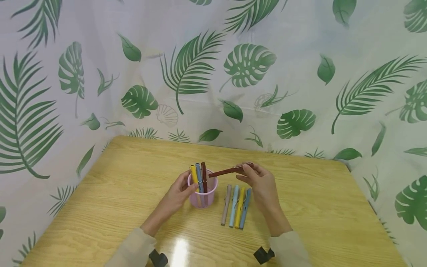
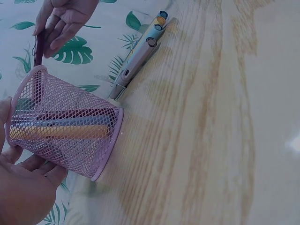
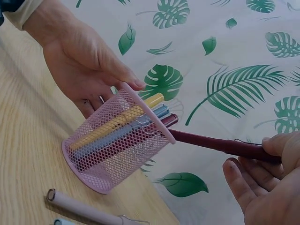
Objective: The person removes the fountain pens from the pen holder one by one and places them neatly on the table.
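My left hand (image 1: 179,191) grips the pink mesh pen cup (image 1: 209,199) at its rim and side. Inside the cup stand a yellow pen (image 3: 154,99), a blue pen (image 3: 162,111) and a dark red pen (image 1: 204,168). A second dark red pen (image 3: 201,141) is pinched by its capped end in my right hand (image 1: 265,185). Its free end points left and reaches the cup's rim. Between the cup and my right hand, a grey-pink pen (image 1: 226,205), a light blue pen (image 1: 234,205), a yellow pen (image 1: 240,207) and a blue pen (image 1: 245,208) lie in a row.
The wooden table (image 1: 333,215) extends around both hands. A white cloth with green leaves (image 1: 207,122) hangs behind it and along its sides. Light reflects off the tabletop near the front.
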Available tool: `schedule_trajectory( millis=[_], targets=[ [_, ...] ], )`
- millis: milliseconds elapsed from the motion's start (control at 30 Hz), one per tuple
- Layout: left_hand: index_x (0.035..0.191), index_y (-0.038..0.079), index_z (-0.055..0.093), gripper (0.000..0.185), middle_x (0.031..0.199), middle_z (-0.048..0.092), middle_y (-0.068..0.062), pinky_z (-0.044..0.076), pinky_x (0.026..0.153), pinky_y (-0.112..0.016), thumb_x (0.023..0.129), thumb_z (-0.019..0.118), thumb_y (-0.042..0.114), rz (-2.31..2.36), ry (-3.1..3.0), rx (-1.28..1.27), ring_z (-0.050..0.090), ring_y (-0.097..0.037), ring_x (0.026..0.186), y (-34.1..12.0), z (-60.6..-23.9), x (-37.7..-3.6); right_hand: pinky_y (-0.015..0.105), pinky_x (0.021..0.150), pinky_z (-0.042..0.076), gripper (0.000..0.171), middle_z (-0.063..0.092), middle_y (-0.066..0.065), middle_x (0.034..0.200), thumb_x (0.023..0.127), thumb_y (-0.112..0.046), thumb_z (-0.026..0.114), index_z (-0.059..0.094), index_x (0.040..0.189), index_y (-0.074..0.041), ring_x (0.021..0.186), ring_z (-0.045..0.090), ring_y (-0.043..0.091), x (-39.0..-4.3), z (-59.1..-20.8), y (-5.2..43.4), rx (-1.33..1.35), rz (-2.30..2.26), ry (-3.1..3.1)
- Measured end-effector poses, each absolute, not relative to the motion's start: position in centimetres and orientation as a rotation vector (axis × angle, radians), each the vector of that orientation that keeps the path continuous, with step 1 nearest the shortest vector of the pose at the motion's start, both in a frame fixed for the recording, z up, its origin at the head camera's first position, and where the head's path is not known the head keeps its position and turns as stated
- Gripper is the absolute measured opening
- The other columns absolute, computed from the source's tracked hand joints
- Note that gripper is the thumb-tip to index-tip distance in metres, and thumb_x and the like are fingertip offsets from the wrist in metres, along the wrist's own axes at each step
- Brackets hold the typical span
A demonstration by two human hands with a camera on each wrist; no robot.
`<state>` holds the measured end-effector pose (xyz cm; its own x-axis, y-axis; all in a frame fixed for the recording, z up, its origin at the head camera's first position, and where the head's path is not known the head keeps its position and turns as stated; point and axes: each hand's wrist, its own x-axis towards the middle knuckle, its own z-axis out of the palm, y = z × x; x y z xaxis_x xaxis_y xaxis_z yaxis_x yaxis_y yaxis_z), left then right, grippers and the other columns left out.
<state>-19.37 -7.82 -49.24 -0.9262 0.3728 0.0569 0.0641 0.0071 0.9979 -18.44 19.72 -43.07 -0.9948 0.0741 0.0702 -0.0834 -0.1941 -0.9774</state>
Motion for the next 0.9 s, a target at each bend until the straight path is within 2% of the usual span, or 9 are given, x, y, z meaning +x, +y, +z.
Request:
schedule_trajectory(
  millis=[400,667,900],
  targets=[
    [0.162,0.001,0.022,0.07,0.165,0.027,-0.025,0.026,0.123,-0.05,0.107,0.059,0.024,2.022,2.069,0.452,0.03,-0.041,0.15,-7.6,-49.2,-19.5,0.036,0.096,0.058,0.025,0.07,0.009,0.108,0.104,-0.013,0.064,0.063,0.114,0.01,0.101,0.072,0.02,-17.9,-42.4,22.4,-0.006,2.414,-1.772],
    [0.162,0.001,0.022,0.071,0.165,0.025,-0.025,0.025,0.123,-0.051,0.107,0.06,0.026,2.016,2.071,0.454,0.028,-0.042,0.151,-7.6,-49.1,-19.5,0.031,0.091,0.06,0.03,0.072,0.009,0.109,0.103,-0.016,0.065,0.064,0.114,0.012,0.1,0.072,0.019,-17.5,-42.1,24.9,0.006,2.364,-1.751],
    [0.163,0.003,0.021,0.071,0.166,0.026,-0.023,0.026,0.123,-0.05,0.107,0.059,0.027,2.006,2.05,0.446,0.029,-0.04,0.151,-7.8,-49.2,-19.4,0.028,0.087,0.061,0.021,0.072,0.006,0.104,0.104,-0.016,0.064,0.071,0.108,0.004,0.099,0.072,0.018,-17.0,-42.1,26.8,0.008,2.358,-1.744]
  ],
)
